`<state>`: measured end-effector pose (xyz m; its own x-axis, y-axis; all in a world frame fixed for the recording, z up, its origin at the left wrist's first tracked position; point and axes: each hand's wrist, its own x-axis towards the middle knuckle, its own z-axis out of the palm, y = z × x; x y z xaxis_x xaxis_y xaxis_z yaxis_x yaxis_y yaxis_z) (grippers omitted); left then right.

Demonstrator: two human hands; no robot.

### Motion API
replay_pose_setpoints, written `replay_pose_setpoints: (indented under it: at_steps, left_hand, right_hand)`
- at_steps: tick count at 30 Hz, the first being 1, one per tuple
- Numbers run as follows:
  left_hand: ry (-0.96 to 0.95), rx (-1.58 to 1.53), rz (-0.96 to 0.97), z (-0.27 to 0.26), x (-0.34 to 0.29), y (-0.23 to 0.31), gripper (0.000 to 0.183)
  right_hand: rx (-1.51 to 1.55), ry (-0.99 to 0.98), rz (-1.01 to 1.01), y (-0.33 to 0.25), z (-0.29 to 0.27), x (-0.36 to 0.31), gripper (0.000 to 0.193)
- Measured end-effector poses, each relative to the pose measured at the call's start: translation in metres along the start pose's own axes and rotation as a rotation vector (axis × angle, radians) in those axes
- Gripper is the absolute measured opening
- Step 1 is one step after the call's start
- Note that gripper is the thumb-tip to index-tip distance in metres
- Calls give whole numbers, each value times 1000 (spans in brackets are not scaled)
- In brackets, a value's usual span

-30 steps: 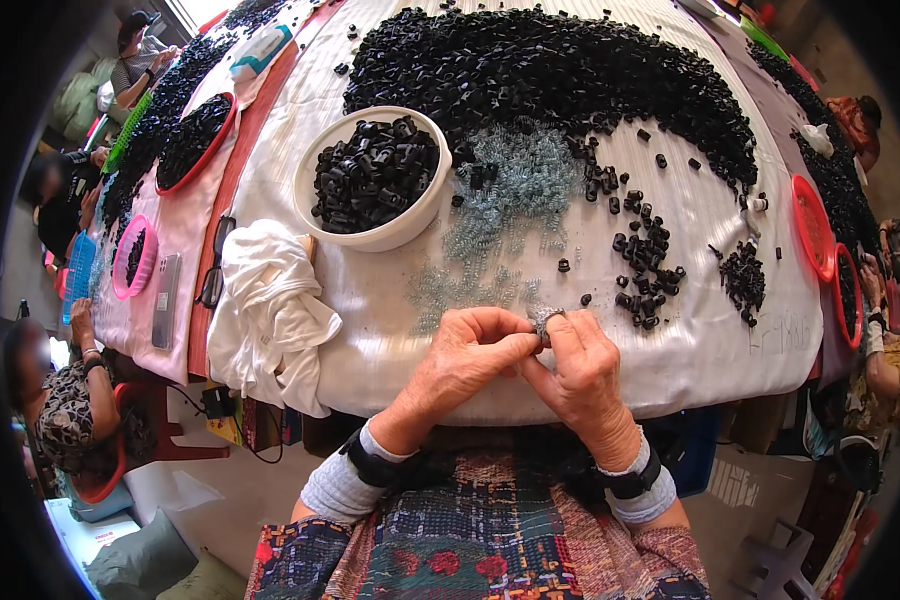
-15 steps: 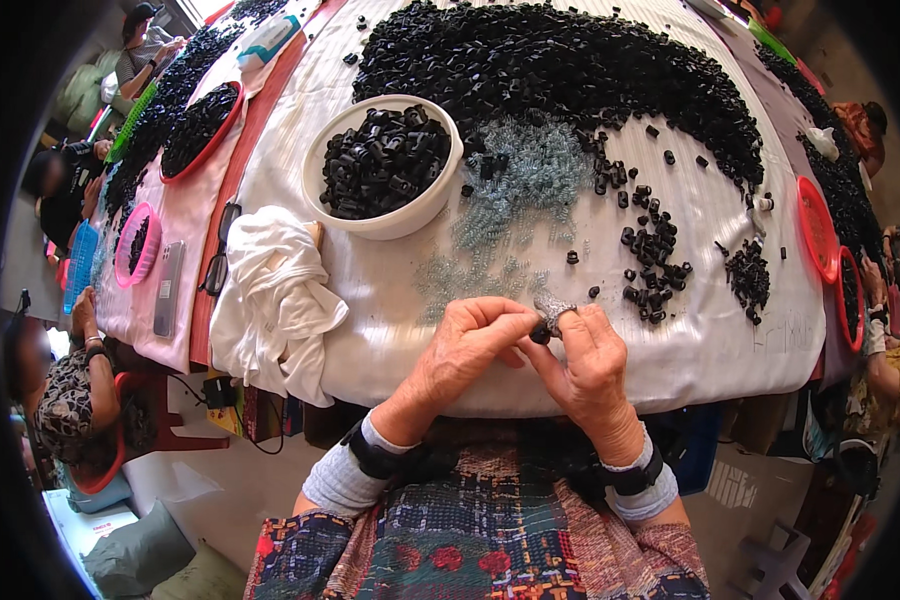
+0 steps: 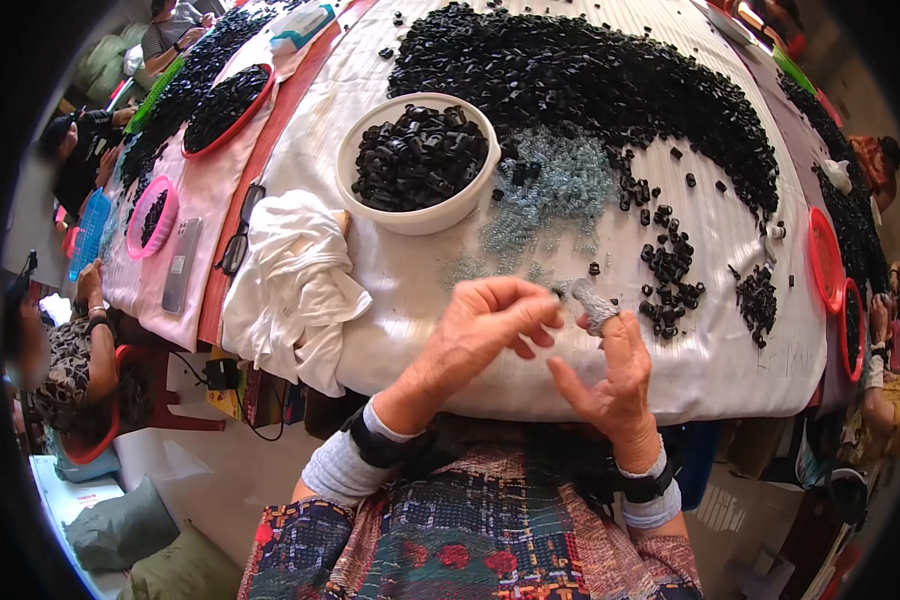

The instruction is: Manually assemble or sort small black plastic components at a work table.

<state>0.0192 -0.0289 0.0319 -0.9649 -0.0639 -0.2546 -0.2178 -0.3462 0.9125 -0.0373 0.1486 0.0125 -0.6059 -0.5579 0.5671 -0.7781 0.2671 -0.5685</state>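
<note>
My left hand (image 3: 482,330) is raised over the table's near edge, its thumb and forefinger drawn together. What their blurred tips hold, if anything, cannot be made out. A small dark piece (image 3: 559,293) shows just beyond these fingertips; whether it is touched is unclear. To the right, my right hand (image 3: 615,385) has its thumb spread from the fingers, with nothing visible between them. A crinkled silvery wrap (image 3: 596,308) covers one of its fingertips. Beyond both hands lie a heap of pale-blue clear springs (image 3: 560,185) and a loose group of black plastic parts (image 3: 672,275).
A white bowl (image 3: 485,180) full of black parts stands left of the springs. Nearer are a crumpled white cloth (image 3: 295,285) and eyeglasses (image 3: 235,235). A large black heap (image 3: 590,70) covers the far side; smaller pieces (image 3: 757,305) lie right. Other people work at side tables.
My hands have moved apart, and the black part that was pinched between them is no longer there. The right thumb has opened away from the fingers. The whole view has shifted slightly.
</note>
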Motion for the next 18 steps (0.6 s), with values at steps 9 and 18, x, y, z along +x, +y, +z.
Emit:
replay_pose_setpoints:
  at_steps: [9, 18]
  left_hand:
    - [302, -482, 211, -52, 31, 59, 33]
    - [240, -682, 280, -100, 33, 66, 32]
  right_hand:
    - [-85, -17, -27, 11, -10, -3, 34]
    - [-217, 109, 134, 31, -29, -1, 29]
